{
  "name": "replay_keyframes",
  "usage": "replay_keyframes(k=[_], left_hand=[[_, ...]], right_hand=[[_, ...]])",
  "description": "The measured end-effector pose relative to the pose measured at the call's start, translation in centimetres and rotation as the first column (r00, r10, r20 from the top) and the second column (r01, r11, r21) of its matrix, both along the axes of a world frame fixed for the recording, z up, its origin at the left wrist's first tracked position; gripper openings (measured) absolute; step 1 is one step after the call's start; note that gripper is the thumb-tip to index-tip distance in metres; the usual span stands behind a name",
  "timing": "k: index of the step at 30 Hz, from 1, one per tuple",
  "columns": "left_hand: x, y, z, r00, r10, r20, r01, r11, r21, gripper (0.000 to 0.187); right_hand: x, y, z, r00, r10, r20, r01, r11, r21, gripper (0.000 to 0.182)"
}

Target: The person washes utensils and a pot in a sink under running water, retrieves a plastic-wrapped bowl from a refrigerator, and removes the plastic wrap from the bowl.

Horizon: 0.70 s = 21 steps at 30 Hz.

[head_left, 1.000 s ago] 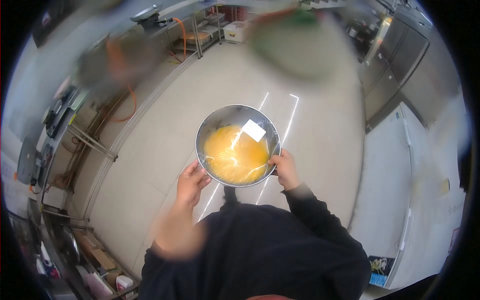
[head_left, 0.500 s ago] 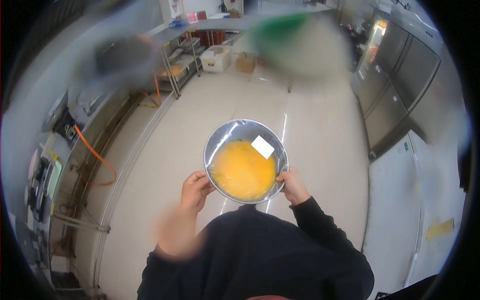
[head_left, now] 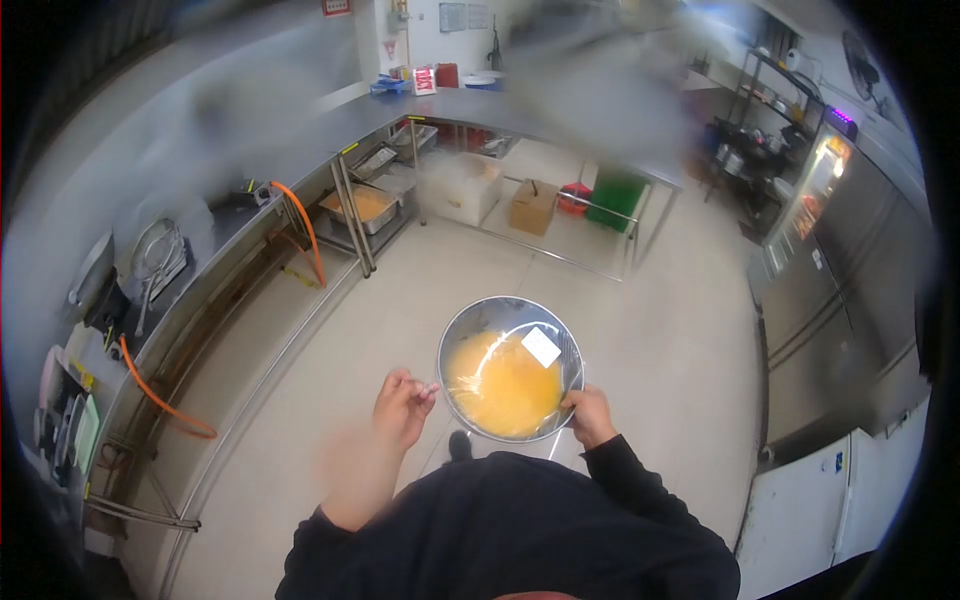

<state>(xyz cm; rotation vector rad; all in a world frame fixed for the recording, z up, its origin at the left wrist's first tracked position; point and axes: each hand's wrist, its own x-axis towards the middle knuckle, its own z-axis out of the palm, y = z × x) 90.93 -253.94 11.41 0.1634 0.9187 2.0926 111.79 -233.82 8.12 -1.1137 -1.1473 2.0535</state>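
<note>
A round metal bowl (head_left: 447,385) hangs in front of my body, covered in shiny clear plastic wrap with a white square label (head_left: 541,347) on top. Through the wrap shows a yellow-orange liquid (head_left: 505,385). My right hand (head_left: 592,415) grips the rim at its lower right, thumb on top. At the left side, my left hand (head_left: 402,405) has its fingertips pinched close beside the rim; whether they touch the bowl or hold a bit of something, I cannot make out.
A steel counter (head_left: 300,150) with orange hoses (head_left: 300,225) runs along the left and across the back. Beneath it are a tray of orange food (head_left: 365,205), a white box (head_left: 462,190) and a cardboard box (head_left: 533,207). Steel fridges (head_left: 835,330) and a white chest freezer (head_left: 800,515) line the right.
The view has tilted up and moved forward, bringing the back counter closer. My left hand has slipped from gripping the rim to a pinch beside it. My right hand keeps its grip.
</note>
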Motion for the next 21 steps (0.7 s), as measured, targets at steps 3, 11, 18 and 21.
replay_keyframes(k=[3,11,18,21], left_hand=[[-7.3,9.0,1.1,0.999,-0.031,-0.020,0.032,0.998,0.048,0.020],[-24.2,33.2,6.4,0.959,-0.281,-0.029,0.281,0.960,0.005,0.019],[-29.8,54.6,7.3,0.914,-0.370,-0.167,0.372,0.928,-0.020,0.018],[-44.2,66.0,9.0,0.930,-0.315,-0.188,0.321,0.947,-0.002,0.017]], right_hand=[[-6.6,7.4,-2.1,0.999,0.000,-0.041,-0.003,0.998,-0.069,0.023],[-25.9,27.1,0.5,0.997,-0.068,0.025,0.068,0.998,0.010,0.019],[-37.4,46.3,-1.8,0.993,-0.116,-0.004,0.116,0.986,0.124,0.015],[-53.7,57.2,-2.0,0.998,-0.055,0.043,0.047,0.984,0.169,0.011]])
